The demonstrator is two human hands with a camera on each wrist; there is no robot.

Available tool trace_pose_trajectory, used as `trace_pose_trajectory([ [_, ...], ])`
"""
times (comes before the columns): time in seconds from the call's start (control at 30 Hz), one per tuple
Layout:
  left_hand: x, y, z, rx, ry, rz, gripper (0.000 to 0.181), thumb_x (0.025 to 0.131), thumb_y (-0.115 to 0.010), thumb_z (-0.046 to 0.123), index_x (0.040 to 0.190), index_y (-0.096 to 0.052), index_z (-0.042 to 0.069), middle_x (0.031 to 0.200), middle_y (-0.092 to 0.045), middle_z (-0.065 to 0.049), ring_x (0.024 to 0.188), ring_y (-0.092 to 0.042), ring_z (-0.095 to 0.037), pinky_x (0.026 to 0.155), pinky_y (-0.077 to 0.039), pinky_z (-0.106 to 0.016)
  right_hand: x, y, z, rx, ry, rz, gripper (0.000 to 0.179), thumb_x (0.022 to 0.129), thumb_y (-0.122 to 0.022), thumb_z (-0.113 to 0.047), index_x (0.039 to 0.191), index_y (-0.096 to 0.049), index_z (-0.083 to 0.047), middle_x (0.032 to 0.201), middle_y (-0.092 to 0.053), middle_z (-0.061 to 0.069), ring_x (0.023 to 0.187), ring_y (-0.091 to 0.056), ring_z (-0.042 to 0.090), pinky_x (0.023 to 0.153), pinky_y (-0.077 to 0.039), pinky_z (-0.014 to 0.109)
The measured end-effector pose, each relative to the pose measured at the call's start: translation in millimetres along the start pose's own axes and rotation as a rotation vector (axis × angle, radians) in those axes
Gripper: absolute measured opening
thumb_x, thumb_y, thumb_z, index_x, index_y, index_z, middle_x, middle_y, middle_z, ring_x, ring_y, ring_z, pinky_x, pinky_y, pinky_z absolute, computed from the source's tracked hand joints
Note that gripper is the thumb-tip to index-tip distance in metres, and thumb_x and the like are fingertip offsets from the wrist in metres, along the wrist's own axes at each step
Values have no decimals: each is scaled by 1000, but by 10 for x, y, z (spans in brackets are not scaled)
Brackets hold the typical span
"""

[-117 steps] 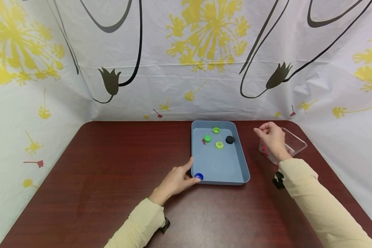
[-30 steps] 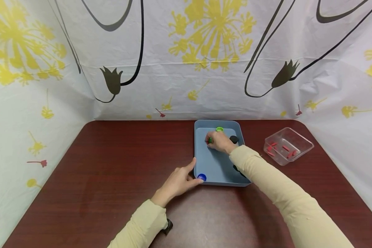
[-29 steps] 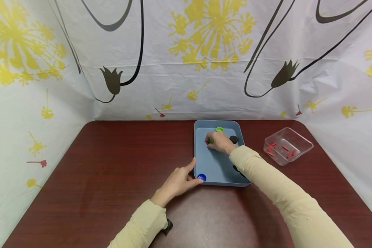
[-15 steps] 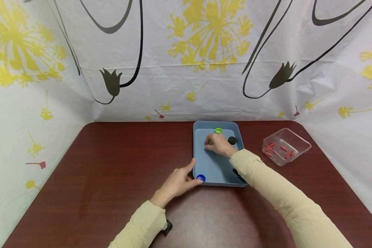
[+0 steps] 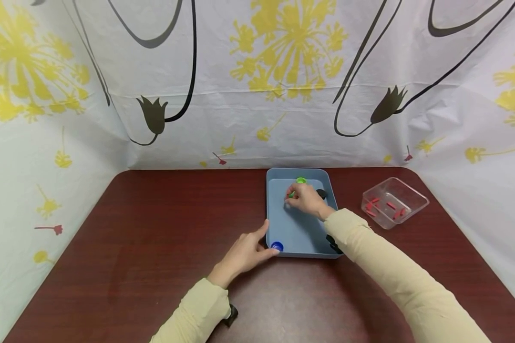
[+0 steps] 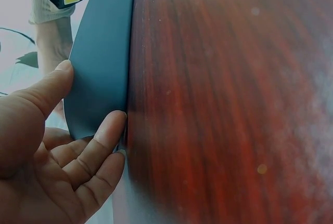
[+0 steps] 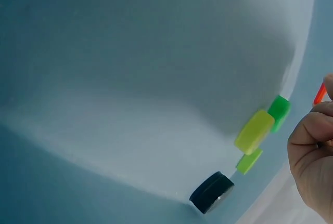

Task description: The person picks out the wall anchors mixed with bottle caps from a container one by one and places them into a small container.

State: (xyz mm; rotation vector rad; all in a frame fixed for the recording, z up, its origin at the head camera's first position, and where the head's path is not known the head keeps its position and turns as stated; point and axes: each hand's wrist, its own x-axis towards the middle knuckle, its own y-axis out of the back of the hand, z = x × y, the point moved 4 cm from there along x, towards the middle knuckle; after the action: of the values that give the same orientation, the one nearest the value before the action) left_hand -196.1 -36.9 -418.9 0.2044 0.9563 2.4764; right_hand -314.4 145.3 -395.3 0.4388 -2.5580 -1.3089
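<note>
My left hand (image 5: 245,251) holds the near left corner of a blue-grey tray (image 5: 298,238), its thumb on the rim beside a blue bottle cap (image 5: 277,246). In the left wrist view the fingers lie against the tray's outer wall (image 6: 101,57). Inside the tray, my right hand (image 5: 308,199) pinches a small red stick (image 7: 320,93), hidden in the head view. Close to its fingertips sits a green cap (image 5: 291,195). A lime cap (image 5: 301,180) and a black cap (image 5: 321,194) lie farther back. The yellow cap (image 7: 255,131) shows only in the right wrist view.
A clear plastic box (image 5: 412,202) with several red sticks (image 5: 391,205) stands right of the tray on the dark wooden table (image 5: 176,209). A patterned white cloth (image 5: 223,105) hangs behind and at both sides.
My right hand has moved left from over the clear box into the tray, among the caps. Over the last half second it shifts only slightly. The left hand keeps its place at the corner.
</note>
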Motion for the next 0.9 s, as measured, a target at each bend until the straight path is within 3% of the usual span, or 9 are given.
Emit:
trace_pose_trajectory([
  [0.47, 12, -25, 5, 12, 3, -1, 80, 89, -64, 38, 149, -22, 6, 71, -66, 2, 58, -57, -2, 59, -45, -23, -52, 311, -9, 55, -21, 90, 17, 89, -64, -10, 102, -63, 1, 64, -54, 6, 53, -44, 13, 52, -36, 27],
  [0.9, 6, -25, 11, 16, 1, 0, 80, 89, -64, 38, 149, -22, 6, 82, -70, -2, 66, -61, -3, 65, -47, -24, -249, 621, 142, 55, -38, 215, 18, 88, -64, -10, 102, -62, 2, 63, -52, 5, 52, -43, 12, 54, -37, 28],
])
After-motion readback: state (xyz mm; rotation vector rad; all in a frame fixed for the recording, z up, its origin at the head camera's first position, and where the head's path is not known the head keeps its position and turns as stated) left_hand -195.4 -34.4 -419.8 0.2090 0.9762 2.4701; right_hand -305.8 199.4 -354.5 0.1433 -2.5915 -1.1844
